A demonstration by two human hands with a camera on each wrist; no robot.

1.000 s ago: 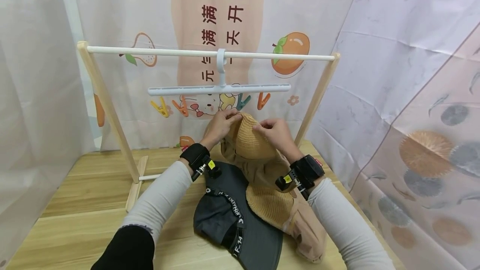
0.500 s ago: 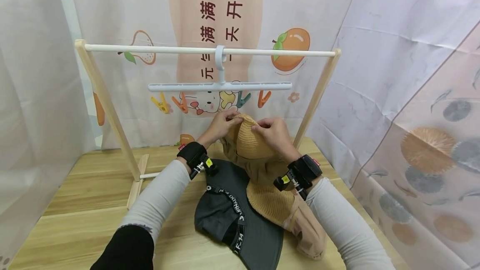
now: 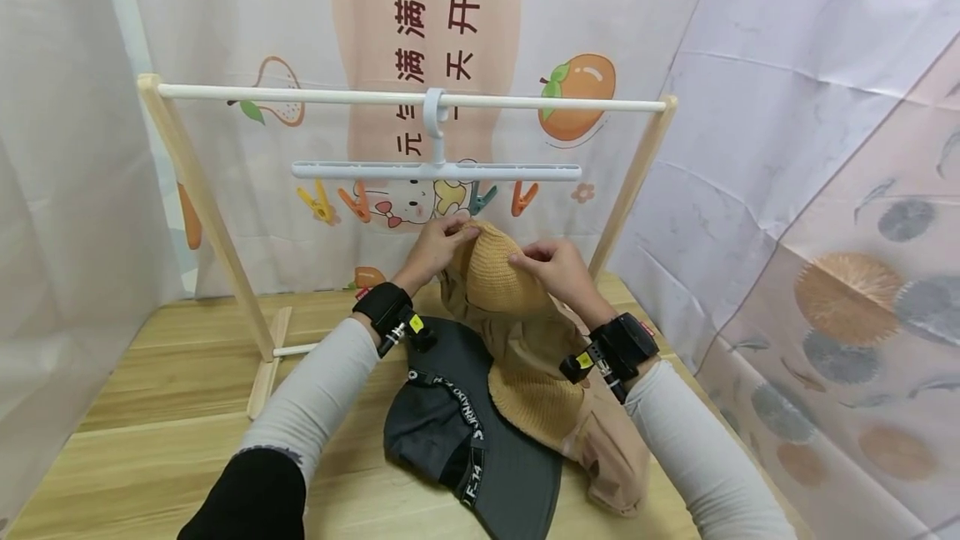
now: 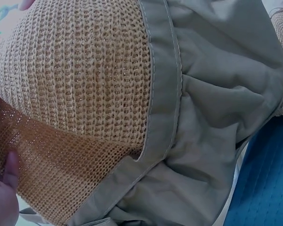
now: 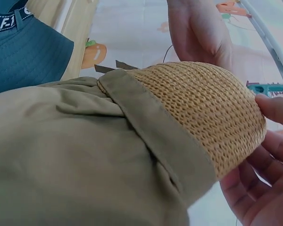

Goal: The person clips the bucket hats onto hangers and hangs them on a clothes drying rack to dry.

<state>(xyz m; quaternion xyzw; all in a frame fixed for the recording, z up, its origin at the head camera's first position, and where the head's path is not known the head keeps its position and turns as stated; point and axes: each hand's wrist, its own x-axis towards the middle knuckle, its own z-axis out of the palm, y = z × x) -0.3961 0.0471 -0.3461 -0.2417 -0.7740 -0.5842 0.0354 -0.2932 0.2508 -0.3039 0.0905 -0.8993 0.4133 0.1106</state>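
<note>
A tan sun hat with a woven straw-like part (image 3: pixel 498 277) and a cloth part (image 3: pixel 517 340) is held up at the middle of the head view. My left hand (image 3: pixel 437 252) pinches the woven edge at its upper left. On the other side, my right hand (image 3: pixel 558 272) pinches the same woven part between thumb and fingers, as the right wrist view also shows at the woven edge (image 5: pixel 212 108). The lower cloth and a second woven section (image 3: pixel 536 402) rest on the table. Beside them lies a dark grey brimmed cap (image 3: pixel 431 432) with a lettered strap, partly under the tan hat.
Behind the hands stands a wooden rack with a white rail (image 3: pixel 300 95). From it hangs a pale blue hanger (image 3: pixel 360 171) with a yellow clip (image 3: pixel 317 202), two orange clips and a teal clip (image 3: pixel 482 198). Printed curtains enclose the wooden table (image 3: pixel 165 440).
The head view has shifted slightly. Both hands keep their pinch on the tan hat, with the right fingertips a touch farther from the left; the grey cap stays put.
</note>
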